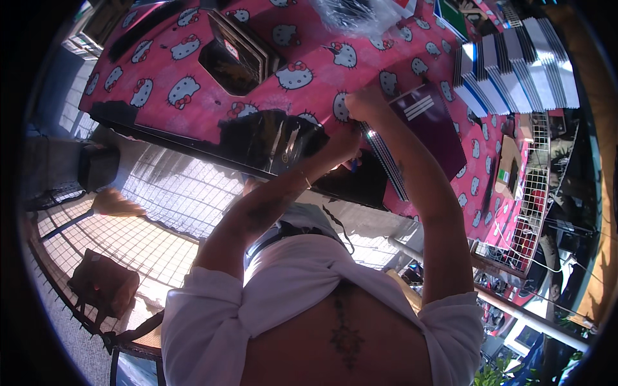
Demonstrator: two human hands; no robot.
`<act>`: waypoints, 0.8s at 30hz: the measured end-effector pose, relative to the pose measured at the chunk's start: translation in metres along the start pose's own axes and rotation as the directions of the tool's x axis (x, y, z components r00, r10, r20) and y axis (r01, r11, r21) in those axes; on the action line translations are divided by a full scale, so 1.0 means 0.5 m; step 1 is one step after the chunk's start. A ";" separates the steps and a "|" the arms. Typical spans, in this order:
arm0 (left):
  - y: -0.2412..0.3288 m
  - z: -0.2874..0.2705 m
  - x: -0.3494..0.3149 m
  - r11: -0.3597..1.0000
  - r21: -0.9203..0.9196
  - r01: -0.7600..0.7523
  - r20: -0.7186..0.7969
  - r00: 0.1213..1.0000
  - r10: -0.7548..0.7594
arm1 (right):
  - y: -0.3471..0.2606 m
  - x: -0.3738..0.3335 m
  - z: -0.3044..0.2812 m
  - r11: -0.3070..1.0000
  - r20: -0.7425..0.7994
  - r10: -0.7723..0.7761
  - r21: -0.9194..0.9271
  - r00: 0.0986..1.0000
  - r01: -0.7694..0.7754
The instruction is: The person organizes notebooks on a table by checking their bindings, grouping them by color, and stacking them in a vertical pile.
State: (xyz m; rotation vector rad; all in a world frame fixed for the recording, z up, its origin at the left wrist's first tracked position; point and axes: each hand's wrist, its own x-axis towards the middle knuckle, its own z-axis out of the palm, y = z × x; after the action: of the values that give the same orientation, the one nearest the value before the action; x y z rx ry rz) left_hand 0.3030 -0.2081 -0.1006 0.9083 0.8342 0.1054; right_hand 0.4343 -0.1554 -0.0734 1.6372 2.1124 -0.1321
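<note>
A purple notebook (432, 132) with white stripes on its cover lies on the pink table, its edge turned toward me. Along that near edge runs a shiny metal spiral binding (386, 157). My right hand (365, 105) is closed in a fist at the far end of the spiral; what its fingers pinch is hidden. Just below it, my left hand (346, 145) is curled at the same end of the binding. A small blue spot shows by its fingers, too little to name. My right forearm crosses over part of the notebook.
A pink cartoon-cat tablecloth (187, 90) covers the table, torn to black near my side. A dark wooden holder (235, 61) stands at the far left, clear plastic wrap (357, 16) at the back. Spiral notebooks (515, 71) are stacked far right. A broom (116, 204) is at left.
</note>
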 end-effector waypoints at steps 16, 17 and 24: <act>-0.022 -0.052 0.031 0.995 0.031 0.099 0.188 0.977 -0.104 | -0.002 -0.013 -0.010 0.999 -0.139 -0.028 -0.036 0.990 0.023; -0.016 -0.048 0.033 0.994 0.035 0.100 0.191 0.976 -0.105 | -0.001 -0.015 -0.008 0.999 -0.177 -0.038 -0.039 0.983 0.032; 0.020 -0.008 0.027 0.983 0.169 0.068 -0.014 0.998 -0.067 | -0.019 0.006 -0.031 0.994 0.072 0.101 -0.052 0.992 -0.097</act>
State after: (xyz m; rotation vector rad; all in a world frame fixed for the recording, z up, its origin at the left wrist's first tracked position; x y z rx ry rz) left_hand 0.3121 -0.1937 -0.1028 1.0384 0.8900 -0.0214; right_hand 0.4203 -0.1501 -0.0627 1.6785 1.9603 -0.1076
